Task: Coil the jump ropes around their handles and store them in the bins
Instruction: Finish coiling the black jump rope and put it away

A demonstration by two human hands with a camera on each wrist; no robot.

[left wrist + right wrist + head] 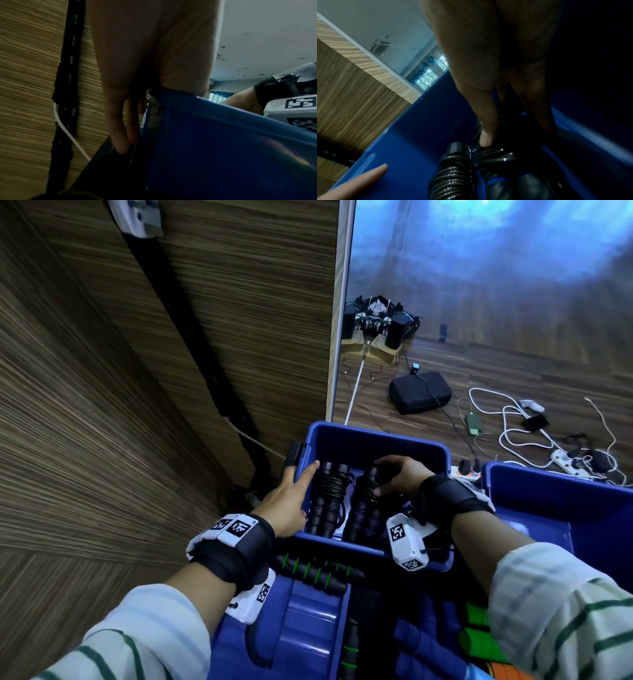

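Note:
A blue bin [376, 436] in front of me holds two black jump ropes, each coiled round its handles. The left bundle [330, 494] lies free; its shiny coils [453, 173] show in the right wrist view. My right hand [397, 477] reaches into the bin and grips the right bundle [364, 508], with thumb and fingers [485, 140] curled round it near its coils [494, 155]. My left hand [291, 498] rests on the bin's left rim. Its straight fingers [120, 135] hang down outside the wall [205, 135].
A second blue bin [548, 491] stands to the right. Black handles with green bands [308, 573] lie on blue plastic just in front of me. A wood-panelled wall [137, 371] is close on the left. Cables, a power strip [565, 460] and a black case [419, 392] litter the floor beyond.

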